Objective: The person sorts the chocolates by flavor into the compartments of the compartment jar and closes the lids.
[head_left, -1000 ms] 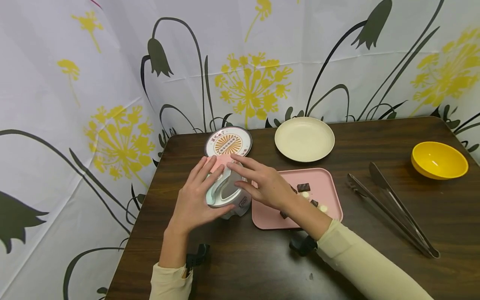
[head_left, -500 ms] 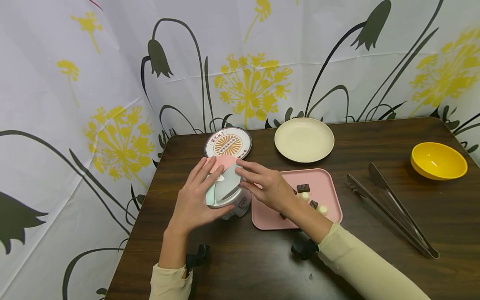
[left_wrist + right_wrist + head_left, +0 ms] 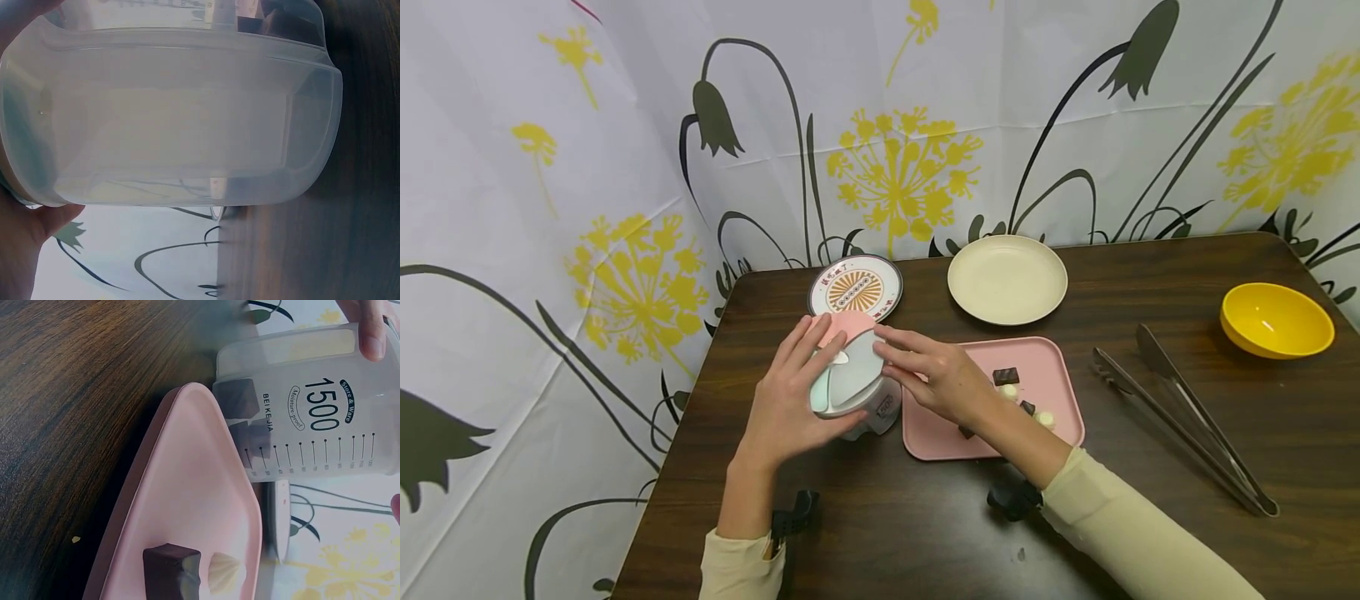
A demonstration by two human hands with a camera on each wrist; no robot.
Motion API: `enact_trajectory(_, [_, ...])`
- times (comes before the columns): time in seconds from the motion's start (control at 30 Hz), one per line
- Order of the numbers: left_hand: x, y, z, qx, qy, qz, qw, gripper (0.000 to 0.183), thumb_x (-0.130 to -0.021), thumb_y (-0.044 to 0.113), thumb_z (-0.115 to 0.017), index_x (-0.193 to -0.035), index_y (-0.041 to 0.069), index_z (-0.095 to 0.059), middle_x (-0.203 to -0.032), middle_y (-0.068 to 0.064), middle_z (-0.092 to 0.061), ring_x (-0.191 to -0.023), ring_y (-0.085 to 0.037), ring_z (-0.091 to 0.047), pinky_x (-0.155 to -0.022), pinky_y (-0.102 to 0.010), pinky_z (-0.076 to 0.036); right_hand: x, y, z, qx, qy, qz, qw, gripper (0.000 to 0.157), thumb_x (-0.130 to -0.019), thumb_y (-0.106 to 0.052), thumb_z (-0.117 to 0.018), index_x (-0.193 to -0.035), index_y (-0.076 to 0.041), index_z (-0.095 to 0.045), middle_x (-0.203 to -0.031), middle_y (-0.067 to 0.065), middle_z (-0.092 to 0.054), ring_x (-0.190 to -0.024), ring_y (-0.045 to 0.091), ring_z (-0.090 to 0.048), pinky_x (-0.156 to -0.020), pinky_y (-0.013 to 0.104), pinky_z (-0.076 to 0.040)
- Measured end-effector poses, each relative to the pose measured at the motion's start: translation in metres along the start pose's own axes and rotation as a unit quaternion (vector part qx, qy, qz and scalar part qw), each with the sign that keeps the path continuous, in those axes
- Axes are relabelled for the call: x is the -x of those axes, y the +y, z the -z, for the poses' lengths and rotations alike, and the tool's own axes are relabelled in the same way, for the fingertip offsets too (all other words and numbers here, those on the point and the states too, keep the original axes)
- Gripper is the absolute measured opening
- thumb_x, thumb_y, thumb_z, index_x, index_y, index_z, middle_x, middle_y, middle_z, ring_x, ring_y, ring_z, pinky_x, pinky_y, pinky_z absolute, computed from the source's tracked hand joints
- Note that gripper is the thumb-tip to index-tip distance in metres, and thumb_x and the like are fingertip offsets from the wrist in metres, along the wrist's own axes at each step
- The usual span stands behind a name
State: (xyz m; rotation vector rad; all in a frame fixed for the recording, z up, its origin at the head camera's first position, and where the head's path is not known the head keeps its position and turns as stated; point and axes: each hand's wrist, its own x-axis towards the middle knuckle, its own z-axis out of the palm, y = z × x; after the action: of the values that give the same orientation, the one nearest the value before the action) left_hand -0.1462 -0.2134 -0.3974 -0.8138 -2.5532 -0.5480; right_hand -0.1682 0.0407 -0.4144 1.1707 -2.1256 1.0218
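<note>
My left hand [image 3: 786, 396] grips a clear storage container [image 3: 880, 410] at its top, thumb on the near side and fingers over the lid. Pink, mint and grey parts make up that lid; the grey flap [image 3: 857, 367] lies down flat. At the flap's right edge rest the fingertips of my right hand [image 3: 943, 375], fairly straight. Dark chocolate-like blocks [image 3: 237, 399] show through the container's lower wall in the right wrist view. The left wrist view shows the translucent side wall [image 3: 175, 125] up close.
A pink tray [image 3: 925, 442] with dark blocks [image 3: 1006, 376] and cream-coloured swirled pieces [image 3: 225, 572] lies right of the container. Behind stand a patterned plate [image 3: 856, 287] and a cream plate [image 3: 1007, 279]. Metal tongs [image 3: 1195, 425] and a yellow bowl [image 3: 1277, 321] are farther right.
The grey lid flap has swung down from raised to flat, with my right fingers following it to its edge. My left hand has kept its hold on the container.
</note>
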Motion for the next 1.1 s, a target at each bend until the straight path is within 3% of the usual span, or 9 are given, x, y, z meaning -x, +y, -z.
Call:
enact_trajectory(0.27, [0.000,0.000,0.000,0.000,0.002,-0.001,1.0000,0.099,-0.061,0.063,-0.080,-0.144,0.017,-0.052,-0.156,-0.005,-0.036,-0.145,-0.029,-0.026,-0.101,-0.058,-0.039,0.004,0.002,-0.001,0.002,0.004,0.014,1.000,0.037,-0.088,-0.014,-0.072,-0.124,-0.004,-0.068,-0.136,0.010,-0.059,-0.099,0.015,-0.068,-0.071,0.023,-0.053])
enact_trajectory(0.5, [0.000,0.000,0.000,0.000,0.004,-0.003,1.0000,0.098,-0.061,0.061,-0.080,-0.144,0.017,-0.052,-0.156,-0.005,-0.036,-0.144,-0.030,-0.027,-0.101,-0.058,-0.040,0.005,0.002,-0.002,-0.022,0.002,-0.006,1.000,0.038,-0.091,-0.022,-0.071,-0.124,-0.004,-0.068,-0.137,0.009,-0.058,-0.111,0.014,-0.064,-0.078,0.026,-0.053])
enact_trajectory(0.77, [0.000,0.000,0.000,0.001,0.001,-0.001,1.0000,0.098,-0.062,0.062,-0.080,-0.144,0.017,-0.052,-0.156,-0.005,-0.036,-0.144,-0.031,-0.027,-0.101,-0.058,-0.039,0.006,0.003,-0.002,-0.029,0.002,-0.021,0.999,0.037,-0.091,-0.022,-0.070,-0.124,-0.005,-0.068,-0.138,0.007,-0.058,-0.108,0.012,-0.064,-0.073,0.022,-0.052])
enact_trajectory(0.93, [0.000,-0.001,-0.001,0.002,0.003,-0.003,1.0000,0.098,-0.062,0.062,-0.080,-0.144,0.017,-0.052,-0.156,-0.006,-0.036,-0.144,-0.031,-0.027,-0.101,-0.059,-0.039,0.005,0.000,-0.002,-0.027,0.004,-0.024,0.999,0.038,-0.091,-0.022,-0.070,-0.125,-0.004,-0.067,-0.139,0.008,-0.057,-0.114,0.014,-0.062,-0.079,0.027,-0.053])
enact_trajectory(1.1, [0.001,-0.001,-0.001,0.005,0.005,-0.004,1.0000,0.098,-0.062,0.062,-0.080,-0.144,0.017,-0.052,-0.156,-0.005,-0.036,-0.144,-0.031,-0.027,-0.101,-0.059,-0.039,0.003,-0.011,-0.003,-0.012,0.025,-0.056,0.998,0.044,-0.086,-0.028,-0.075,-0.123,-0.005,-0.069,-0.137,0.008,-0.058,-0.125,0.018,-0.056,-0.086,0.033,-0.053])
